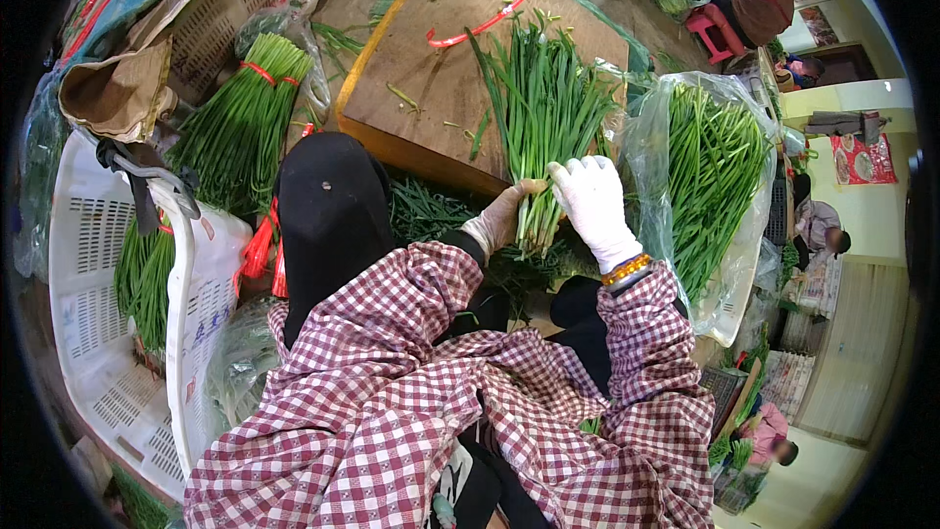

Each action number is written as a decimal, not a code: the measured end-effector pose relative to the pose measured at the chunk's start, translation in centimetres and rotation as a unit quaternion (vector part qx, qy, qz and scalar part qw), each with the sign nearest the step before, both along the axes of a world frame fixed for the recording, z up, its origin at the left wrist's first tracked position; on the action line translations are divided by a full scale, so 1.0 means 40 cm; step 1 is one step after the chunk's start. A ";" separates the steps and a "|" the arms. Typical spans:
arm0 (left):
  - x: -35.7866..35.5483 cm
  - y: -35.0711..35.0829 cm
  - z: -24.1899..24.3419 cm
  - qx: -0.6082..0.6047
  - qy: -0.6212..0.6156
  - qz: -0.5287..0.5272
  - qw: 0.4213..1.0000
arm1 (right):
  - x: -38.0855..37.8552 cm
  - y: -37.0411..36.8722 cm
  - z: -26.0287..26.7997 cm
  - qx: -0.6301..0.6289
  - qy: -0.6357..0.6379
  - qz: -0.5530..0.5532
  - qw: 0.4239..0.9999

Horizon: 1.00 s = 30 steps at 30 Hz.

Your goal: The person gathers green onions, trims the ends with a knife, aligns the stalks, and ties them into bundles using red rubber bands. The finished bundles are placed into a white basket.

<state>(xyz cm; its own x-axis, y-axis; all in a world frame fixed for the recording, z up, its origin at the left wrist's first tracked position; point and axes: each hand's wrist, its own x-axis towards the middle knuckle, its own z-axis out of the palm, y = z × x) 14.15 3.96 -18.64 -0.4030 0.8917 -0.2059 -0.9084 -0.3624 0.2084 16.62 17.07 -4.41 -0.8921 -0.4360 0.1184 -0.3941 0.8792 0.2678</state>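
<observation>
A loose bunch of garlic chives (547,106) lies over the near right part of a wooden board (418,88), leaves pointing away from me. Its pale stem ends hang past the board's near edge. My left hand (503,219), in a worn glove, grips the stems from the left, thumb across them. On the other side, my right hand (593,198) in a white glove has its fingers curled and pinching at the stems. A red tie strip (477,31) rests on the board among short cut stem pieces.
To the right, a plastic-lined crate (727,323) holds more green stalks (709,176). Tied bunches (246,117) stand at the left, beside a white perforated crate (84,264). Red strips (258,257) hang by my knee. Several people work farther off at the right.
</observation>
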 end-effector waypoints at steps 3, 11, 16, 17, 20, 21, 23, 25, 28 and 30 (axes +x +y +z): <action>0.005 0.013 0.009 -0.047 -0.009 0.008 0.999 | 0.016 0.002 0.019 0.043 -0.004 -0.006 0.999; 0.003 0.039 0.005 -0.058 0.008 0.029 0.998 | 0.115 -0.069 0.080 0.028 -0.142 -0.095 0.985; 0.000 0.036 0.008 -0.076 0.028 0.014 0.997 | 0.212 -0.131 0.160 -0.341 -0.578 -0.102 0.734; 0.001 0.036 0.011 -0.069 0.023 0.015 0.997 | 0.221 -0.130 0.168 -0.340 -0.620 -0.107 0.699; 0.000 0.022 0.016 -0.057 0.045 0.004 0.997 | 0.185 -0.095 0.150 -0.307 -0.352 -0.154 0.871; 0.002 0.021 0.017 -0.050 0.036 0.012 0.998 | 0.153 -0.076 0.133 -0.327 -0.246 -0.172 0.896; 0.001 0.007 0.012 0.003 0.064 -0.003 0.998 | 0.078 -0.031 0.090 -0.469 -0.184 -0.275 0.819; -0.002 0.002 0.003 0.009 0.076 -0.024 0.997 | -0.028 0.007 0.037 -0.376 -0.037 -0.240 0.894; -0.003 0.003 -0.013 -0.066 0.078 -0.054 0.993 | -0.177 0.052 -0.037 -0.220 0.005 -0.236 0.946; -0.005 0.011 -0.021 -0.124 0.103 -0.034 0.986 | -0.245 0.075 -0.086 -0.148 0.006 -0.220 0.964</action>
<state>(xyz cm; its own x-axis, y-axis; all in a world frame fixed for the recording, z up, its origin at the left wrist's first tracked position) 13.97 4.39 -19.46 -0.4007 0.8503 -0.3412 -0.8576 -0.2170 0.4663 6.82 20.09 -7.85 -0.9809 0.0390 0.1905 0.0363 0.9992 -0.0180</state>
